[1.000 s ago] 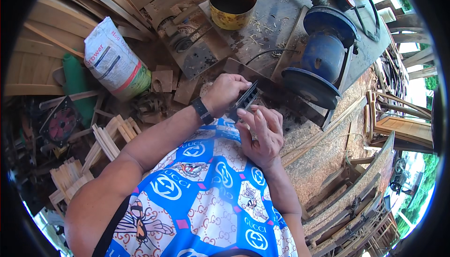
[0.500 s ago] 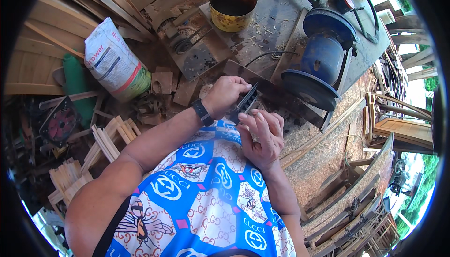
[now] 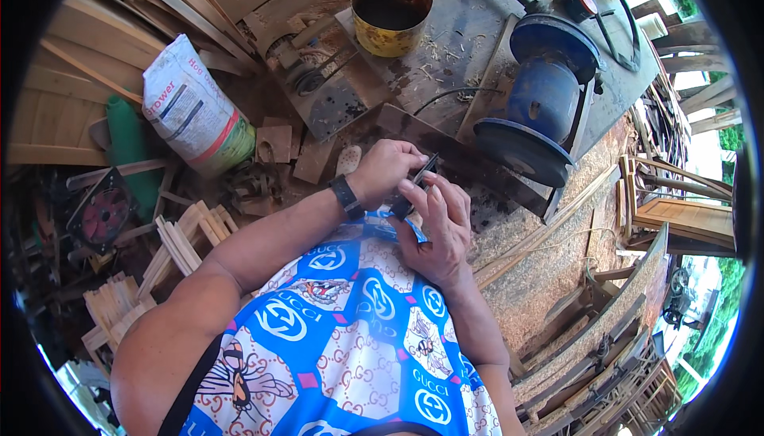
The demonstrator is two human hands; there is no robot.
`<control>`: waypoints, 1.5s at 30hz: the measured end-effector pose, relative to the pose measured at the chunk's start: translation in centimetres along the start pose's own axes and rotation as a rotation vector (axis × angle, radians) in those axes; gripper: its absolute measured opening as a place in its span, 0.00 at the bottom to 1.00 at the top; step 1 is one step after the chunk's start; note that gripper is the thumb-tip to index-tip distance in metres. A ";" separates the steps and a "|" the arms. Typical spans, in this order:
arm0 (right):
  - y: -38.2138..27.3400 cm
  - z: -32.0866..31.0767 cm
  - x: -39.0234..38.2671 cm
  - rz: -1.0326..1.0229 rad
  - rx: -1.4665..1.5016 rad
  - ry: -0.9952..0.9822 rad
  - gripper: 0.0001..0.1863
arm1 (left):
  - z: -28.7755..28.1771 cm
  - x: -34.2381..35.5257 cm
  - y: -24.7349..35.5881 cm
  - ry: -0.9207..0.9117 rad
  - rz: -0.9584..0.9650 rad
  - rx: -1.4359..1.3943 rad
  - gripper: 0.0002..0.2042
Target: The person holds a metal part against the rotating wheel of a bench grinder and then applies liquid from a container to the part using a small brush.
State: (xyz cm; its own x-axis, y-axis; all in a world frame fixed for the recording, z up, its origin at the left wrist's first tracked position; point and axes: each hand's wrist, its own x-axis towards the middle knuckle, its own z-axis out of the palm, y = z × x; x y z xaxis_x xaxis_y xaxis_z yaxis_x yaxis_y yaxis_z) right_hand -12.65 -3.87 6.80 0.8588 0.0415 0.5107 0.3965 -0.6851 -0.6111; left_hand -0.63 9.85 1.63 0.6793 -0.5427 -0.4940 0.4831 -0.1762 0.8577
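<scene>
My left hand (image 3: 383,170), with a dark band on its wrist, is closed in a pinch on the upper end of a narrow, dark slotted metal piece (image 3: 428,167). The piece is tilted in front of my body. My right hand (image 3: 442,233) faces it from the other side, with bent fingers apart and fingertips against the piece. Those fingers cover much of its length, and its lower end shows only in part by my shirt. The thumb of my right hand stands away from the other fingers.
Ahead right, a blue bench grinder (image 3: 545,100) with dark wheels stands on a worktable (image 3: 469,38) strewn with shavings. A stained yellow tin (image 3: 390,36) is left of it. A white sack (image 3: 189,110) leans at the left, above wood offcuts (image 3: 181,245). Sawdust (image 3: 549,277) covers ground at right.
My right hand has moved slightly up and left, its fingers now covering more of the metal piece. The piece has turned to show more of its thin edge.
</scene>
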 end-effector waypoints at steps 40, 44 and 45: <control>1.0 0.1 -0.8 0.152 -0.116 -0.005 0.57 | -2.3 -1.7 2.9 -0.263 -0.164 -0.309 0.06; 1.1 0.3 -0.8 0.154 -0.098 0.011 0.55 | -2.4 -1.4 2.7 -0.275 -0.151 -0.310 0.06; 1.1 0.5 -0.7 0.150 -0.080 0.027 0.54 | -2.6 -1.2 2.4 -0.273 -0.150 -0.310 0.06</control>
State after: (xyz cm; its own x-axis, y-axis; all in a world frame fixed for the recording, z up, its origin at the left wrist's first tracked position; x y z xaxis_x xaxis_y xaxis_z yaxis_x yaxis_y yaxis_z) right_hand -12.65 -4.33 5.47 0.8968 -0.0849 0.4342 0.2364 -0.7378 -0.6323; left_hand 1.18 12.18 3.91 0.4383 -0.7343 -0.5184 0.7363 -0.0375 0.6756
